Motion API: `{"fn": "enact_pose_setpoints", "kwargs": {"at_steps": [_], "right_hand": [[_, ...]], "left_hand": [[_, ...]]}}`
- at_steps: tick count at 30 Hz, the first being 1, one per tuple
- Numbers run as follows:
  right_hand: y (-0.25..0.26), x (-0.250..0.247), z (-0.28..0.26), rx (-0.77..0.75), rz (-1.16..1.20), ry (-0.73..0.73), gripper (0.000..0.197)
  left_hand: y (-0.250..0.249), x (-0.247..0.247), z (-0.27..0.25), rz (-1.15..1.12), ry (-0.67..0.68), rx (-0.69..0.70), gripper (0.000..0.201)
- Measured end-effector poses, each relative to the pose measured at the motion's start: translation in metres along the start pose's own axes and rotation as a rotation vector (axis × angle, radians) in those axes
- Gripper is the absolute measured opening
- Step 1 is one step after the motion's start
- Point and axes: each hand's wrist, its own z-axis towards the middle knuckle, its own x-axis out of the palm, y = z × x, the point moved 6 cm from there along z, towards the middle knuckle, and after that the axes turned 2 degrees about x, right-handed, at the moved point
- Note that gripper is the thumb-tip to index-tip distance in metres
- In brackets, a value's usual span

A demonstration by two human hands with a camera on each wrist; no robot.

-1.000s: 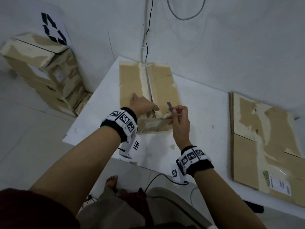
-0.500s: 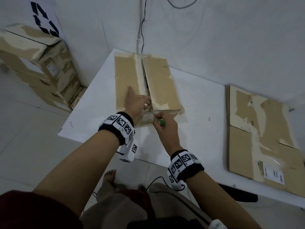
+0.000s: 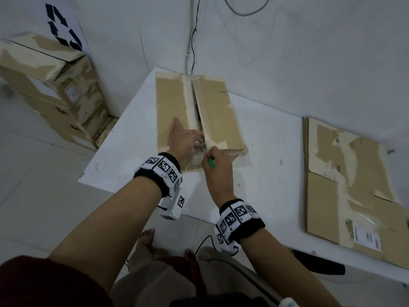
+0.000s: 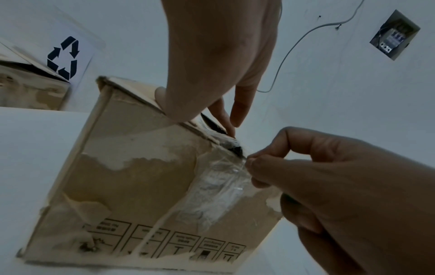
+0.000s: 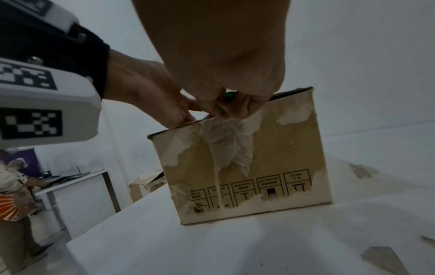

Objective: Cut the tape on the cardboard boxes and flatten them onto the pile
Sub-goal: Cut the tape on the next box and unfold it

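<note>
A taped cardboard box (image 3: 219,120) stands on the white table (image 3: 132,151), its top seam partly split. My left hand (image 3: 183,138) lies flat on the left top flap, fingertips at the seam's near end. My right hand (image 3: 215,165) grips a green-handled cutter (image 3: 211,162) at the box's near top edge, where clear tape (image 4: 219,182) runs down the front face. The blade tip is hidden behind my fingers. In the right wrist view the green handle (image 5: 228,95) shows between curled fingers above the tape (image 5: 226,141).
A pile of flattened cardboard (image 3: 354,185) lies on the table's right side. Stacked boxes (image 3: 44,85) stand on the floor at the left under a recycling sign (image 3: 63,27). A cable (image 3: 192,41) hangs down the wall behind the box. A person stands at a far table (image 5: 14,186).
My right hand dropped from holding the cutter raised in front of the box to the box's near top edge. My left hand stayed on the top flap.
</note>
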Motion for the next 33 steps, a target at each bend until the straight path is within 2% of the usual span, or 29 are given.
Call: {"fn": "enact_pose_setpoints", "kwargs": {"at_steps": [3, 6, 9, 10, 12, 15, 16, 18, 20, 22, 23, 25, 27, 28, 30, 33], "right_hand": [[-0.002, -0.001, -0.004, 0.023, 0.014, -0.008, 0.015], [-0.005, -0.007, -0.007, 0.028, 0.009, -0.028, 0.013], [-0.01, -0.013, 0.005, 0.031, -0.015, -0.058, 0.01], [-0.012, -0.017, 0.009, 0.036, -0.002, -0.07, 0.01], [-0.019, -0.023, 0.012, 0.035, 0.041, -0.072, 0.009], [-0.031, -0.033, -0.002, 0.023, 0.079, -0.061, 0.007], [-0.035, -0.038, -0.009, 0.016, 0.079, -0.073, 0.01], [-0.041, -0.05, -0.016, 0.018, 0.088, -0.131, 0.016], [-0.047, -0.065, -0.01, 0.045, 0.109, -0.21, 0.016], [-0.049, -0.082, 0.005, 0.05, 0.116, -0.291, 0.011], [-0.05, -0.09, 0.014, 0.038, 0.108, -0.326, 0.009], [-0.051, -0.103, 0.033, 0.019, 0.091, -0.363, 0.006], [-0.057, -0.111, 0.049, 0.043, 0.084, -0.365, 0.007], [-0.061, -0.114, 0.056, 0.068, 0.079, -0.365, 0.008], [-0.07, -0.12, 0.065, 0.121, 0.063, -0.363, 0.009], [-0.081, -0.122, 0.067, 0.196, 0.072, -0.332, 0.006]], "left_hand": [[0.004, 0.002, 0.005, -0.061, 0.018, -0.007, 0.105], [0.01, 0.002, 0.012, -0.081, 0.044, -0.026, 0.115], [0.023, 0.005, 0.025, -0.05, 0.079, 0.034, 0.108], [0.02, 0.004, 0.022, -0.019, 0.051, 0.035, 0.111], [0.005, 0.002, 0.005, 0.1, -0.038, 0.04, 0.11], [-0.013, 0.01, -0.014, 0.446, -0.086, 0.075, 0.054], [-0.015, 0.016, -0.016, 0.538, -0.062, 0.077, 0.048], [-0.014, 0.028, -0.015, 0.683, -0.03, 0.092, 0.051], [-0.011, 0.035, -0.011, 0.719, -0.041, 0.127, 0.053], [-0.014, 0.033, -0.009, 0.728, -0.046, 0.202, 0.046], [-0.015, 0.031, -0.007, 0.744, -0.005, 0.243, 0.044], [-0.019, 0.025, -0.001, 0.835, 0.161, 0.327, 0.053], [-0.027, 0.014, 0.003, 0.996, 0.317, 0.322, 0.061], [-0.032, 0.007, 0.004, 1.083, 0.353, 0.321, 0.059], [-0.041, -0.012, 0.007, 1.248, 0.332, 0.325, 0.049], [-0.051, -0.037, 0.015, 1.41, 0.257, 0.302, 0.047]]}}
